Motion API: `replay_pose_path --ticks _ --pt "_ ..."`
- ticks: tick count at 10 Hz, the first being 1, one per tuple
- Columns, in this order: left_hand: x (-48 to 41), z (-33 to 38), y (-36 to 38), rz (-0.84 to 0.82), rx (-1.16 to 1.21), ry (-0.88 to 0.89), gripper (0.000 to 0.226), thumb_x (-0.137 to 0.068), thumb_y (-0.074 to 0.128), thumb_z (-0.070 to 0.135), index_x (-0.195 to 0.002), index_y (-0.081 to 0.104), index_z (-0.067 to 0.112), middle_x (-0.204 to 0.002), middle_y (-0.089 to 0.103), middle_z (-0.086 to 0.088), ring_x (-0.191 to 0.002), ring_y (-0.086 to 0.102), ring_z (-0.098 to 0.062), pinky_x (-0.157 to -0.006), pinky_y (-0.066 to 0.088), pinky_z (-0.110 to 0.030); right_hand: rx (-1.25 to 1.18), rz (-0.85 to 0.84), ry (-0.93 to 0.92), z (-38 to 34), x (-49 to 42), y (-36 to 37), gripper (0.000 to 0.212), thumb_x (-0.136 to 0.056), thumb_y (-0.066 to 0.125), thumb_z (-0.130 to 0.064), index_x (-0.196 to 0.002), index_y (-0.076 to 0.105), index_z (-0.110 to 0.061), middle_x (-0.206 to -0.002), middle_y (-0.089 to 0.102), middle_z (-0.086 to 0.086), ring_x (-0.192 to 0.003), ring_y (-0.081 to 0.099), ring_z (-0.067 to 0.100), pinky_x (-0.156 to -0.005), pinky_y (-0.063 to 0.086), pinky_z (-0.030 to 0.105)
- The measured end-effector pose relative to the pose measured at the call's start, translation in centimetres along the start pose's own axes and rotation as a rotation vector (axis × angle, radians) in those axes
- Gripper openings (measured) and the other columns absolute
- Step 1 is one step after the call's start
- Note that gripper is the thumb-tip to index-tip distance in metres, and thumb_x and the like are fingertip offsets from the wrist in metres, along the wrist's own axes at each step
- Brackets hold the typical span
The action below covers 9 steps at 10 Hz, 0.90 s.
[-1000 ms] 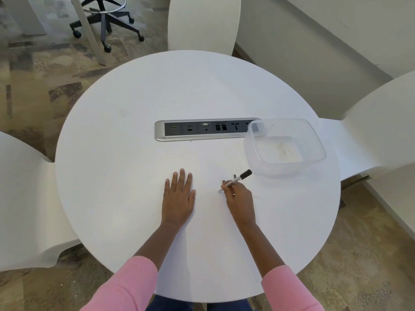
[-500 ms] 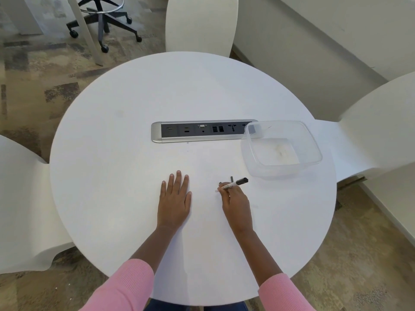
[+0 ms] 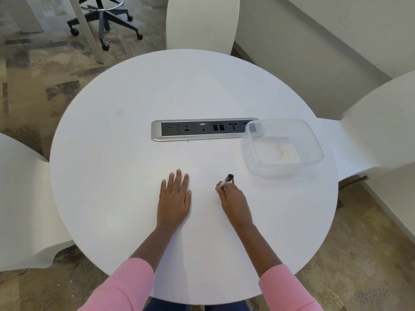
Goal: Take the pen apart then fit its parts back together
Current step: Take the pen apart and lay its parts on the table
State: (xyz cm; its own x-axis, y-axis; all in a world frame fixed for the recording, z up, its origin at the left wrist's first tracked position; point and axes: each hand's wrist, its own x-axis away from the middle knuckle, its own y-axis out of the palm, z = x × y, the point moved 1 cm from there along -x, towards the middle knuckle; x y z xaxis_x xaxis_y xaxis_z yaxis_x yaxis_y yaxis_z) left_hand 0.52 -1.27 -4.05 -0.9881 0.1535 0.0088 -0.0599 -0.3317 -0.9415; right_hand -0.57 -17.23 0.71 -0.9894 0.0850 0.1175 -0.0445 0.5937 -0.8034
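Note:
A slim pen (image 3: 226, 180) with a black cap end and a pale barrel sticks up from my right hand (image 3: 232, 199), whose fingers pinch its lower part just above the round white table (image 3: 134, 108). The cap end points away from me; the pen's tip is hidden by my fingers. A small dark piece shows right beside the cap; what it is I cannot tell. My left hand (image 3: 174, 196) lies flat on the table with fingers straight, a short way left of the pen, holding nothing.
An empty clear plastic tub (image 3: 314, 142) stands to the right, beyond the pen, overlapping a silver socket strip (image 3: 157, 131) set in the table's middle. White chairs ring the table. An office stool stands at the far left on the carpet.
My right hand has turned the pen from lying slanted to the right to standing more upright. My left hand has stayed flat in place.

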Motion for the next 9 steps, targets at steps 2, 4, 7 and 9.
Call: replay_pose_path --ticks 2,4,7,9 --pt "0.0 0.0 0.0 -0.008 0.02 -0.006 0.05 -0.091 0.034 0.023 -0.139 0.037 0.008 -0.149 0.033 -0.016 -0.138 0.029 -0.034 -0.113 0.018 -0.048 -0.286 0.102 0.143 -0.3 0.4 -0.8 0.022 -0.094 0.044 -0.016 -0.092 0.064 -0.007 -0.079 0.065 0.006 -0.073 0.059 0.019 -0.071 0.049 0.033" --pt "0.0 0.1 -0.2 -0.015 0.024 -0.014 0.05 -0.091 0.032 0.023 -0.139 0.038 0.008 -0.149 0.033 -0.015 -0.138 0.029 -0.034 -0.113 0.018 -0.048 -0.424 0.204 0.174 -0.4 0.2 -2.7 0.016 -0.093 0.049 -0.021 -0.08 0.058 -0.02 -0.075 0.062 0.002 -0.068 0.064 0.023 -0.067 0.051 0.032" --pt "0.1 0.5 -1.0 -0.022 0.001 -0.005 0.054 -0.088 0.025 0.027 -0.132 0.047 0.004 -0.141 0.045 -0.02 -0.129 0.043 -0.039 -0.105 0.03 -0.055 -0.413 0.197 0.142 -1.4 -1.4 -4.8 0.03 -0.094 0.047 -0.028 -0.082 0.056 -0.001 -0.086 0.063 0.021 -0.063 0.062 0.02 -0.07 0.055 0.041" --pt "0.1 0.5 -1.1 -0.028 -0.003 -0.005 0.054 -0.088 0.025 0.027 -0.131 0.048 0.004 -0.14 0.045 -0.02 -0.128 0.043 -0.039 -0.104 0.032 -0.055 -0.283 0.107 0.142 -1.3 -1.6 -4.2 0.03 -0.094 0.046 -0.024 -0.084 0.055 0.003 -0.081 0.058 0.015 -0.079 0.061 0.035 -0.076 0.051 0.053"
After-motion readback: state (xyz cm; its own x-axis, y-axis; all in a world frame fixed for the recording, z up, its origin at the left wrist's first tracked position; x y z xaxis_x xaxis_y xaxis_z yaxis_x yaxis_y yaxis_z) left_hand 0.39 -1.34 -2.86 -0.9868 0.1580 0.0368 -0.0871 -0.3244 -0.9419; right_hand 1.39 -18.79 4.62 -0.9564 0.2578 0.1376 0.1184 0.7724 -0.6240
